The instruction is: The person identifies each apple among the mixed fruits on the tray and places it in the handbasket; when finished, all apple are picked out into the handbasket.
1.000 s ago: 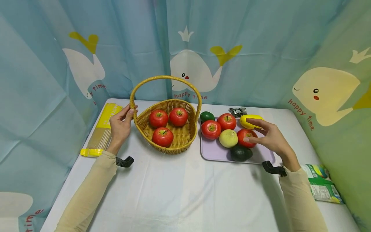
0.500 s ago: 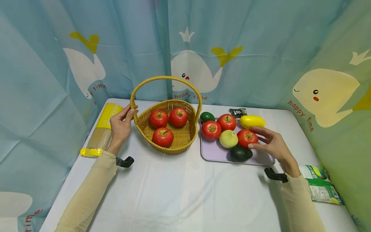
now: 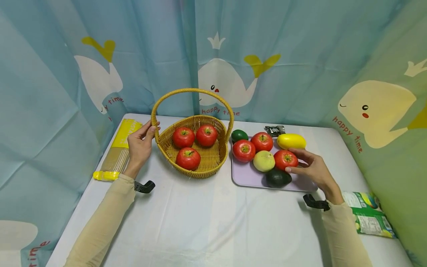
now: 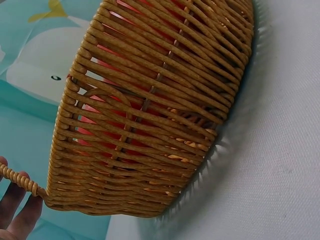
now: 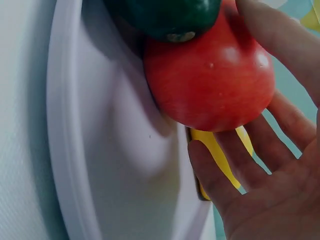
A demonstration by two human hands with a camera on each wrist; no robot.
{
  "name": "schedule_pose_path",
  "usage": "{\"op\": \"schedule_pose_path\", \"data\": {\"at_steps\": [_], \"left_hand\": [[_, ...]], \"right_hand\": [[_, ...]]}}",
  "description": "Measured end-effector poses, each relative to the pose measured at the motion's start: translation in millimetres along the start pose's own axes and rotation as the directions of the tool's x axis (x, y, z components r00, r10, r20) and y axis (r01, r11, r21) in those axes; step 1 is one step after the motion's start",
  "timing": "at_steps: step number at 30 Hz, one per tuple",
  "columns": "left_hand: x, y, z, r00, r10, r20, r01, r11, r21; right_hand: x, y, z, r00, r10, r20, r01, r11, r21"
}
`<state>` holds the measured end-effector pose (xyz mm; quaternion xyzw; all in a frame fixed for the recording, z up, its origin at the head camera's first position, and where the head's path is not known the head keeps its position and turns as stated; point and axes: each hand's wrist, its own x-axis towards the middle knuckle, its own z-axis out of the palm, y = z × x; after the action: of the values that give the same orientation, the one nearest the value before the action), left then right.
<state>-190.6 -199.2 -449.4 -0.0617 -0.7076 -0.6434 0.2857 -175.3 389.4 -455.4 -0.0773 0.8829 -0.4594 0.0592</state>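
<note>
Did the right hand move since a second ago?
Yes. Measured against the purple tray in the head view, the right hand has shifted down the picture and slightly right.

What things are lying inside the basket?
Three red fruits lie inside the basket, with its woven bottom showing beside them. What lies directly beneath the fruits is covered and cannot be seen.

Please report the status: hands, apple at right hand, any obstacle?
Left hand grips basket handle. Right hand around rightmost red apple. Dark green fruit, pale fruit close beside; may obstruct.
</note>
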Motion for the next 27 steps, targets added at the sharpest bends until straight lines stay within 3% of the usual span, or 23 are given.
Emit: {"op": "schedule_pose_path", "data": {"at_steps": [15,21,27], "left_hand": [[0.3,-1.7,-0.8,1.0,0.006,0.012,-0.006,1.0,0.019],[0.5,-0.7,-0.7,1.0,0.007,0.009,-0.008,1.0,0.03],[0.2,-0.2,-0.8,1.0,-0.001,0.011,0.001,1.0,0.014]], "right_hand": [[4.3,13,2,1.0,0.029,0.001,-0.029,1.0,-0.004],[3.6,9,2,0.998,0.044,-0.041,-0.045,0.998,-0.041],[-0.7,3,-4,0.994,0.07,-0.083,-0.069,0.998,0.011]]}}
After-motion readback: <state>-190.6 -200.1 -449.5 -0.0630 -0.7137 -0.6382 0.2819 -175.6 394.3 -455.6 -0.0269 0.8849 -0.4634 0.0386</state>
